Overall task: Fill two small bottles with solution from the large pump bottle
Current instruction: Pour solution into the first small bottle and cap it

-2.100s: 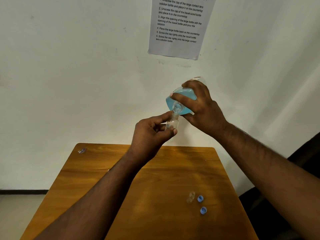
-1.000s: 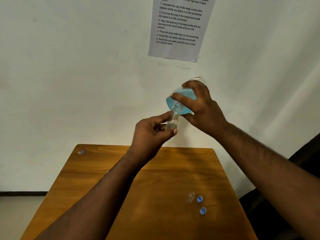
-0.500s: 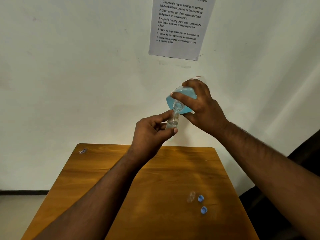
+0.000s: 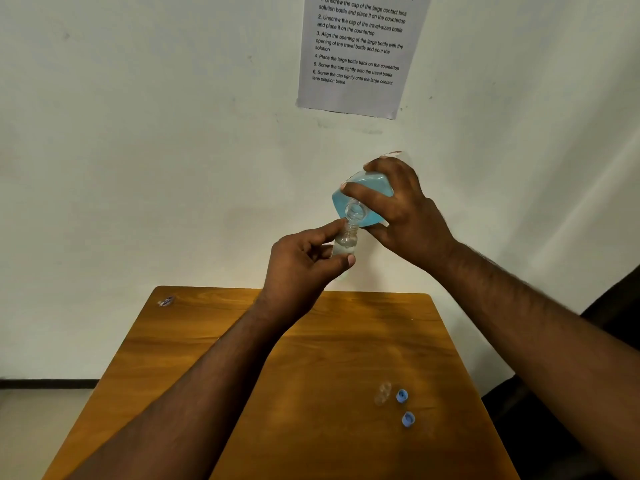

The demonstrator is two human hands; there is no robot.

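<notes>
My right hand grips the large clear bottle of blue solution, tipped mouth-down toward me above the table. Its open neck rests on the mouth of a small clear bottle, which my left hand pinches upright between thumb and fingers. A little clear-looking liquid shows in the small bottle. A second small clear bottle stands on the wooden table at the right, with two blue caps beside it.
A printed instruction sheet hangs on the white wall behind. A small wrapper-like scrap lies at the table's far left corner. A dark object borders the table on the right.
Both hands and both bottles hold nearly the same pose throughout. The large bottle stays tipped over the small one; any rise of liquid is too slight to tell.
</notes>
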